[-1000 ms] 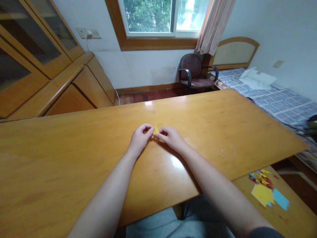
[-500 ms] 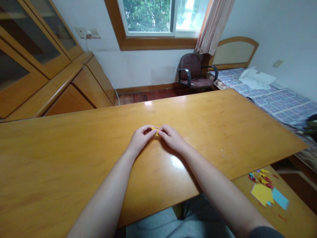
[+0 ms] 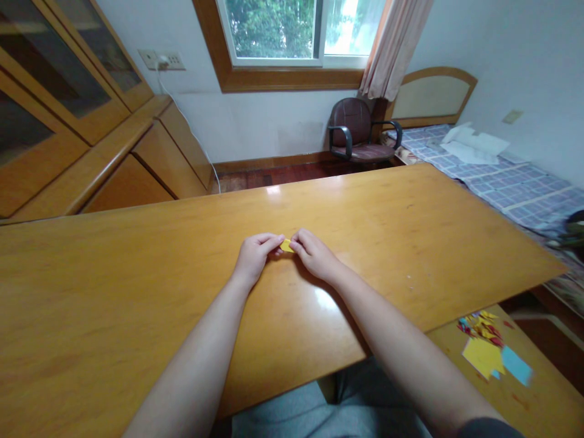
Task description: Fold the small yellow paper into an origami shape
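A small folded piece of yellow paper lies low on the wooden table, near its middle. My left hand pinches its left side with curled fingers. My right hand pinches its right side the same way. Both hands rest on the tabletop, fingertips almost meeting over the paper, which they mostly cover.
A lower wooden surface at the bottom right holds yellow and blue paper sheets and small coloured scraps. Behind the table stand a dark red armchair, a bed with white cloth, and wooden cabinets on the left.
The yellow paper stood up as a point between my fingertips a second ago. It is now pressed flatter, and my fingers have closed in over it.
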Available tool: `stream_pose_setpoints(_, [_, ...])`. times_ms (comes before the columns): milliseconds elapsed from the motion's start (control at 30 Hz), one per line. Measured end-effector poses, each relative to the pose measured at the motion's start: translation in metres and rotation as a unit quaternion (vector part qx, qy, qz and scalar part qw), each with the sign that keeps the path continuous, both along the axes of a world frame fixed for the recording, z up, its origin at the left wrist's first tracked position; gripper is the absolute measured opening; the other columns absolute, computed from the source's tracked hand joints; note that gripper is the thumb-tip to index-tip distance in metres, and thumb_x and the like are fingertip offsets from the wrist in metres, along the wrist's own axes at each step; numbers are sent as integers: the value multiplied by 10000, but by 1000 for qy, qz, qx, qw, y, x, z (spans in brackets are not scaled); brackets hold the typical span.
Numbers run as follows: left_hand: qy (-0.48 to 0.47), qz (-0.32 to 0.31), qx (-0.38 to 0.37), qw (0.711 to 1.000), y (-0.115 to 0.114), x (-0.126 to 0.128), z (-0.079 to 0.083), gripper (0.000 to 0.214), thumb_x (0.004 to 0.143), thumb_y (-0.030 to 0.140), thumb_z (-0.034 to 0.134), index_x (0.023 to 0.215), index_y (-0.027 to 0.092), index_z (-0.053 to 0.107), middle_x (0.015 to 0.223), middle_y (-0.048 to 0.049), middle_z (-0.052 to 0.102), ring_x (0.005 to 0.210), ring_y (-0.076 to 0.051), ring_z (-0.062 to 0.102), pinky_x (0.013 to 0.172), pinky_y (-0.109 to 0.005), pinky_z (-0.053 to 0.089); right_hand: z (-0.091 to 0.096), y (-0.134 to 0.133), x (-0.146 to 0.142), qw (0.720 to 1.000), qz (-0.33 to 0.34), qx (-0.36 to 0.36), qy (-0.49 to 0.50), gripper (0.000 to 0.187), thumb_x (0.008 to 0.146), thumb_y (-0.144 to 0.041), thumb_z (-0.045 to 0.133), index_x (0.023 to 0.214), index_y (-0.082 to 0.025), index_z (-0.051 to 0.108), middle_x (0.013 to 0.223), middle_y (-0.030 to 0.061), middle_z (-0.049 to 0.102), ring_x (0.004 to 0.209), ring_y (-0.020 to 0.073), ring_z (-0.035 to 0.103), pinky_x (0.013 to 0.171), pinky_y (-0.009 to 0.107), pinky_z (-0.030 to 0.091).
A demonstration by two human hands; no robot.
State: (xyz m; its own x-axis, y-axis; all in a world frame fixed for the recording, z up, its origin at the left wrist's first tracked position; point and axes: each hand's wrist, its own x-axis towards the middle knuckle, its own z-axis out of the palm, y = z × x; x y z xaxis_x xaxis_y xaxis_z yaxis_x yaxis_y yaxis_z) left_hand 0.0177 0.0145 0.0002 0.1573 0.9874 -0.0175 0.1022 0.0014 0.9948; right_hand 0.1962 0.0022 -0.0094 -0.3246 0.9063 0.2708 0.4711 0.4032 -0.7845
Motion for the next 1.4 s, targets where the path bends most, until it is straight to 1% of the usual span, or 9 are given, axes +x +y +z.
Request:
stream_pose_setpoints(133, [16, -7, 17, 1000, 0, 0, -1, 307, 774, 435, 675, 675, 146, 708, 623, -17, 643, 607, -134, 553, 618, -244, 430, 3, -1, -1, 1000, -8, -5, -3, 159, 967, -271, 439, 849, -193, 511, 839, 14, 541, 808, 156, 507, 765, 278, 390])
stream_pose_setpoints(333, [61, 5, 51, 997, 1, 3, 3, 344, 801, 445, 641, 622, 151, 650, 578, 9, 581, 592, -121, 520, 603, -228, 405, 5, -1, -1, 1000, -17, -12, 0, 160, 959, -268, 460, 831, -192, 518, 816, 11, 556, 794, 154, 515, 766, 277, 392])
stream_pose_setpoints(467, [53, -12, 34, 998, 1, 4, 3, 289, 765, 437, 676, 736, 150, 693, 642, -1, 626, 605, -126, 537, 596, -228, 412, 2, 1, 0, 1000, -21, -12, -8, 170, 966, -273, 452, 840, -189, 531, 830, 24, 575, 806, 161, 528, 770, 282, 400])
stream_pose_setpoints(567, [58, -18, 28, 998, 1, 4, 1, 295, 726, 431, 709, 817, 151, 722, 684, -17, 659, 618, -138, 556, 598, -235, 423, 1, 1, 0, 1000, -14, -8, -14, 182, 974, -290, 447, 857, -190, 544, 852, 32, 588, 828, 163, 540, 780, 283, 408])
stream_pose_setpoints(767, [60, -5, 40, 997, 1, 4, 1, 261, 702, 409, 720, 749, 152, 719, 706, -26, 679, 648, -145, 568, 611, -233, 424, 0, 1, 1, 999, -6, 5, -33, 167, 971, -285, 458, 869, -190, 549, 860, 35, 593, 825, 162, 547, 766, 278, 414])
stream_pose_setpoints(933, [43, 3, 23, 999, -1, 3, 3, 253, 690, 397, 731, 668, 146, 712, 625, -15, 650, 606, -136, 554, 600, -239, 429, 5, -1, 0, 999, -4, 9, -32, 188, 967, -295, 471, 857, -180, 573, 847, 36, 605, 806, 156, 549, 753, 274, 414])
stream_pose_setpoints(1033, [22, 5, 1, 1000, 0, 2, 1, 273, 692, 418, 735, 681, 145, 729, 613, -20, 654, 591, -141, 564, 592, -249, 443, 6, -1, 0, 1000, -5, 8, -21, 202, 961, -313, 488, 866, -176, 601, 842, 34, 624, 799, 150, 556, 751, 266, 413])
stream_pose_setpoints(1167, [1, -3, -20, 1000, 1, 2, -1, 299, 703, 441, 737, 725, 143, 749, 640, -38, 687, 609, -152, 599, 619, -257, 466, 2, 3, 1, 1000, -19, 2, 1, 201, 953, -299, 505, 843, -170, 614, 813, 25, 636, 774, 142, 564, 744, 255, 415])
stream_pose_setpoints(1400, [5, -22, -16, 1000, 3, 2, -3, 340, 764, 470, 682, 755, 135, 744, 689, -71, 719, 625, -158, 633, 645, -264, 494, -4, 5, 1, 999, -44, 15, -8, 195, 971, -274, 449, 845, -192, 573, 810, 27, 611, 777, 155, 546, 751, 265, 406])
